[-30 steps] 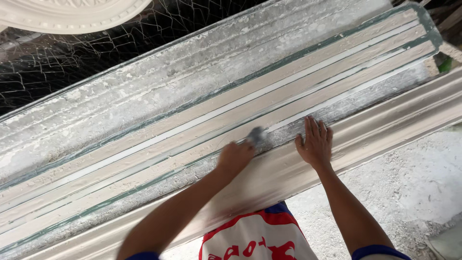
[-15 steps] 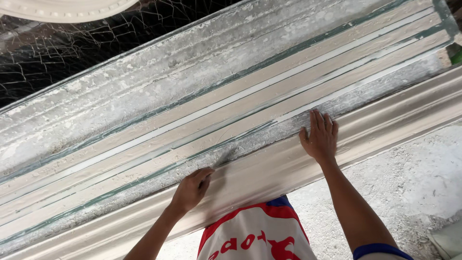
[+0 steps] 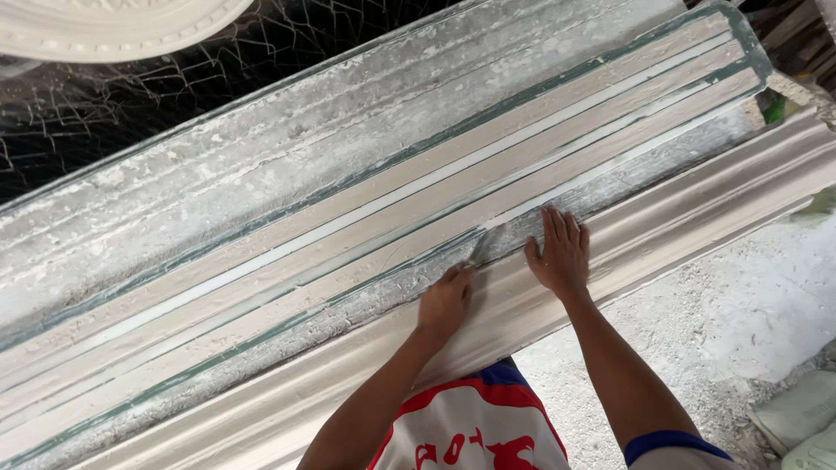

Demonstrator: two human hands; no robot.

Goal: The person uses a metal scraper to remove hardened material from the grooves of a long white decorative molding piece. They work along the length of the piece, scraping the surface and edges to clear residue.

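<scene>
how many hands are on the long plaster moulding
2: the left hand grips a small scraper at the moulding's upper edge; the right hand lies flat beside it.

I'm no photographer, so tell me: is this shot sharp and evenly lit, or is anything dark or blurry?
Head view: soft, even daylight, no glare; left hand and right hand look sharp on the pale moulding; the netting at top left sits in deep shadow.

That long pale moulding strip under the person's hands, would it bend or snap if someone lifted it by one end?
The moulding strip looks like cast plaster: long, thin and rigid, so lifted by one end it would probably crack rather than flex. It is likely heavy for its thickness. Its dusty, ridged surface under the right hand and left hand probably grips well, and the flat profile should not roll.
</scene>
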